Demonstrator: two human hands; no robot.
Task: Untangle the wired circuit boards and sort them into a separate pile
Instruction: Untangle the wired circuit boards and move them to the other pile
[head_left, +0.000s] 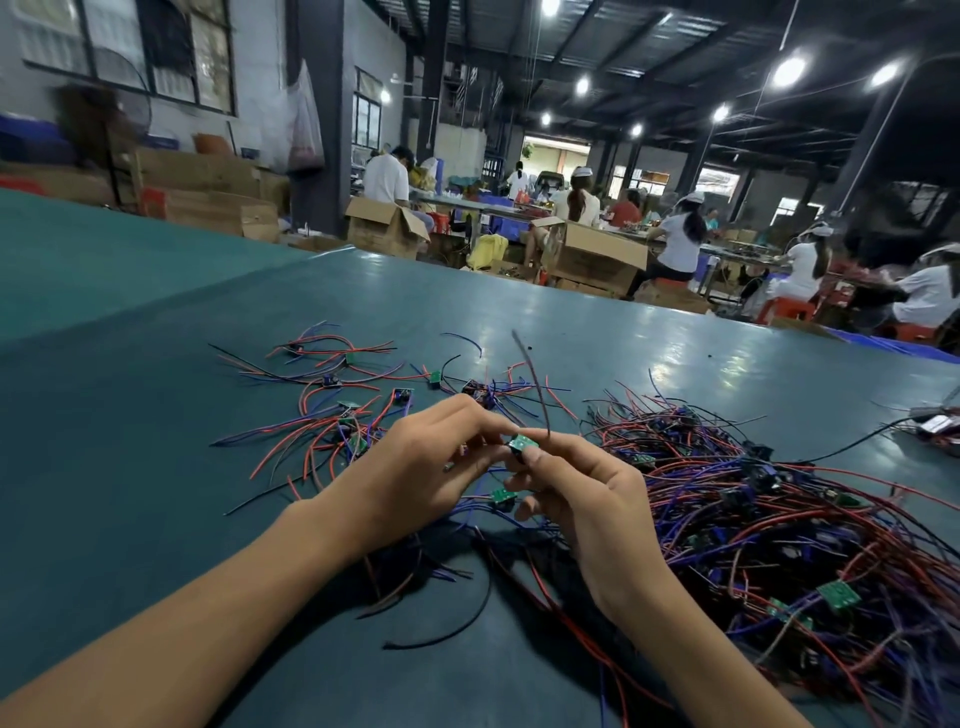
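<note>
A small green circuit board (521, 443) is held above the green table (156, 467) between both hands. My left hand (421, 467) pinches it from the left and my right hand (582, 493) from the right. One of its wires (532, 382) sticks up, blurred. A second green board (503, 495) hangs just below the hands. To the right lies the big tangled pile (779, 519) of red, blue and black wired boards. The sorted boards (343, 410) lie spread out to the left and behind my hands.
Loose black and red wires (457, 618) lie under my forearms. Another small device with cables (935, 423) sits at the table's right edge. Cardboard boxes (597, 254) and seated workers (680, 244) are beyond the far edge of the table.
</note>
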